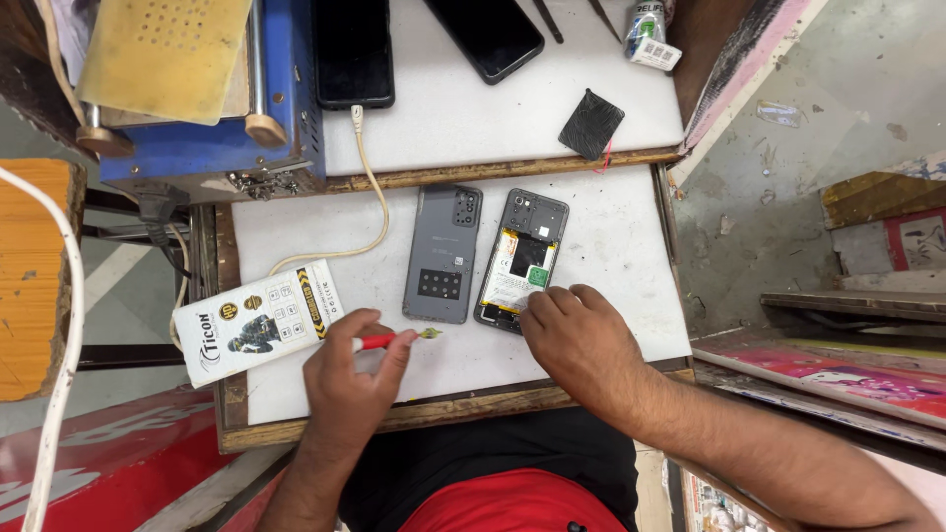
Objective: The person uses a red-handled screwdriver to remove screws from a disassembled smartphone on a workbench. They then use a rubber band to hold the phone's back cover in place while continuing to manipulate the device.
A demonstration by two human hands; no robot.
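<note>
White covers the surface [611,246], framed by a worn wooden edge. Near its middle an opened phone [521,259] is laid with its back removed, so that the battery and a small green part are exposed; its near end is hidden under the right hand [581,340]. The fingers [548,303] of that hand are curled and pressed down on the phone's near edge; nothing is gripped between them, and the thumb cannot be made out. Just to the left of the phone, close but apart, the grey back cover [442,253] is laid with its inner side up.

A red-handled tool [394,339] is pinched narrowly between the thumb and fingers of the left hand [347,379]; its yellowish tip is pointed right, held just near of the back cover. Most of the handle is hidden in the grip, and whether the tip touches the surface cannot be told.

Left of that hand a white printed box [258,321] is laid tilted, and a cream cable [370,187] is run from behind it to a dark phone [353,49], which is cut off by the top edge. A second dark phone [488,34] is likewise cut off, and a black square pad [591,124] is set at the far surface's edge. A blue machine [212,148] is only partly seen at far left.
</note>
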